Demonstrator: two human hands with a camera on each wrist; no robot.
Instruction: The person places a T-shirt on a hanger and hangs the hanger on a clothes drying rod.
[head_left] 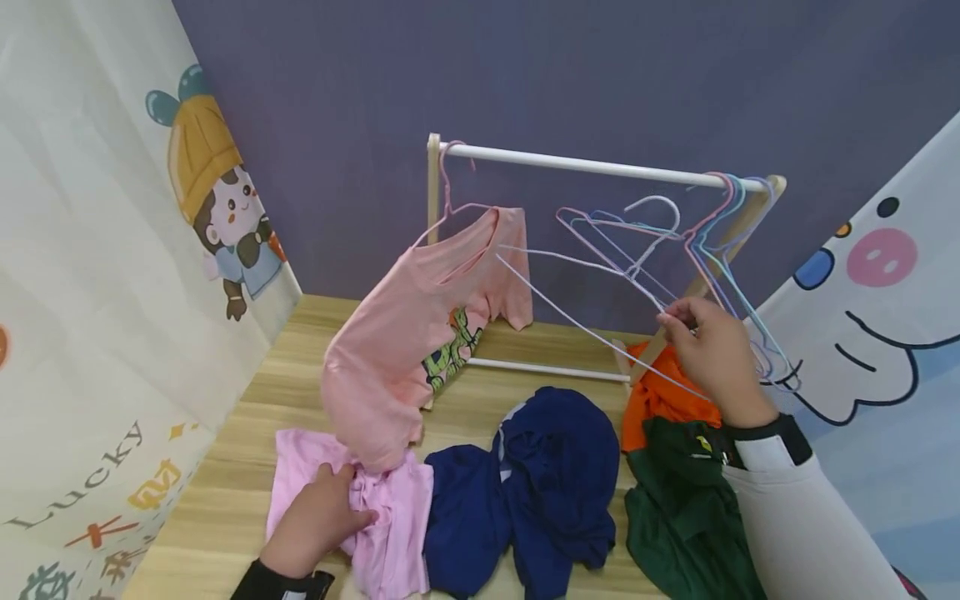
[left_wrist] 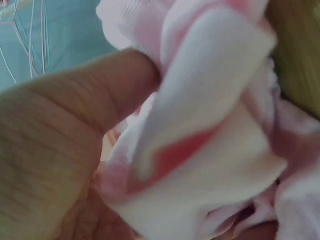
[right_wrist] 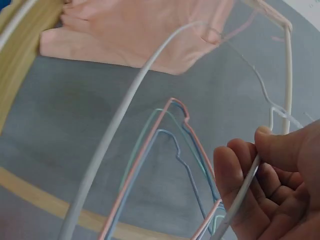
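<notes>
My right hand (head_left: 708, 354) pinches one end of a white wire hanger (head_left: 553, 305) between thumb and fingers, in front of the rack. The hanger's hook points up and its other end reaches toward a peach T-shirt. In the right wrist view the white wire runs across the curled fingers (right_wrist: 228, 167). My left hand (head_left: 318, 512) grips a light pink garment (head_left: 393, 521) on the table at the front left. Up close in the left wrist view, the thumb presses into the bunched pink cloth (left_wrist: 210, 75); the other fingers are mostly hidden.
A peach T-shirt (head_left: 382, 333) hangs on a pink hanger at the left of the rack's white rail (head_left: 570, 162). Several coloured hangers (head_left: 731, 225) hang at the right. Navy clothing (head_left: 558, 475), a dark green garment (head_left: 686, 508) and an orange one (head_left: 660, 387) lie on the wooden table (head_left: 225, 500).
</notes>
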